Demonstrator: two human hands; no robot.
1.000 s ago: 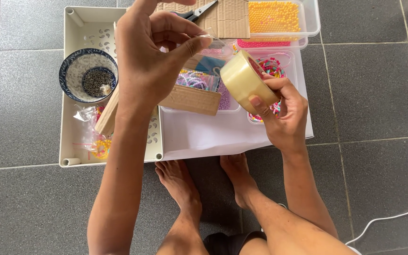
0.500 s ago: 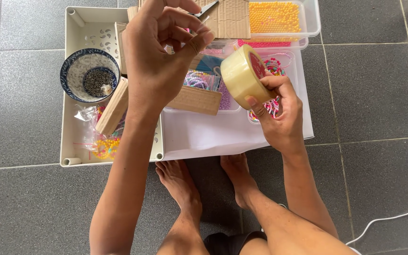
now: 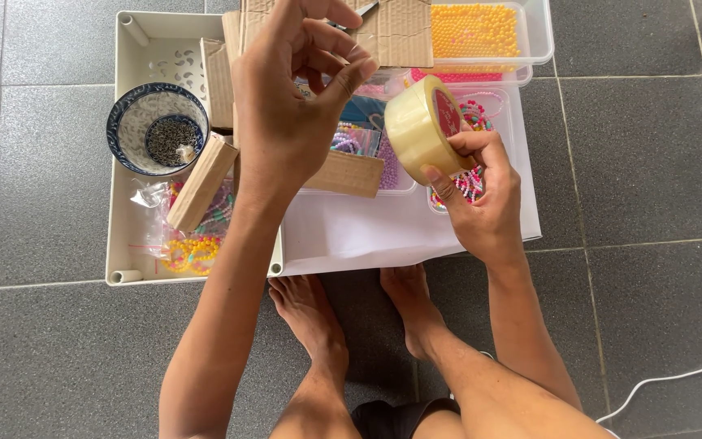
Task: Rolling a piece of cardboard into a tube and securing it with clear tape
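One roll of clear packing tape (image 3: 420, 126), a thick glossy ring with a red inner core, sits clamped in the right hand (image 3: 481, 199); the thumb presses its smooth outer face and the other fingers curl around the far rim, holding it up above the trays. Just beside it, the left hand (image 3: 290, 106) is raised with thumb and fingertips pinched together, whether on the tape's free end I cannot tell. Behind the left fingers lies a flat sheet of corrugated cardboard (image 3: 396, 32), ribbed and brown. Below the left palm a folded cardboard strip (image 3: 347, 172) rests on the edge of a clear plastic box of mixed beads (image 3: 392, 167). Past the right fingertips a clear rectangular tub of small yellow beads (image 3: 477, 31) stands. Left of the left wrist, a white plastic tray (image 3: 136, 272) holds a round blue-rimmed ceramic bowl (image 3: 156, 128) of dark grainy bits, a slanted cardboard block (image 3: 201, 183) and crinkled bags of coloured beads (image 3: 184, 248). Grey speckled floor tiles (image 3: 652, 162) surround everything
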